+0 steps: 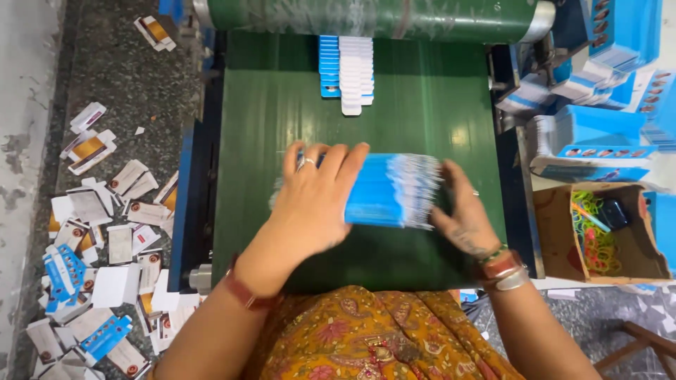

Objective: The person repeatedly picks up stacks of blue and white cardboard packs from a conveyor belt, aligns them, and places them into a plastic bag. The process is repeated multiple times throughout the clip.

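Observation:
A thick stack of flat blue and white cartons [391, 188] lies on its edge across the green conveyor belt [274, 119]. My left hand [315, 200] rests over the stack's left part, fingers spread on top, a ring on one finger. My right hand [461, 211] presses against the stack's right end. Together both hands squeeze the stack. Farther up the belt, a shingled row of blue and white cartons [346, 70] comes out from under a green roller [373, 15].
A cardboard box [560, 239] with coloured rubber bands stands to the right. Above it sit piles of blue cartons [595, 137]. Many discarded flat cartons [105, 239] litter the floor on the left. A blue machine frame [184, 204] edges the belt.

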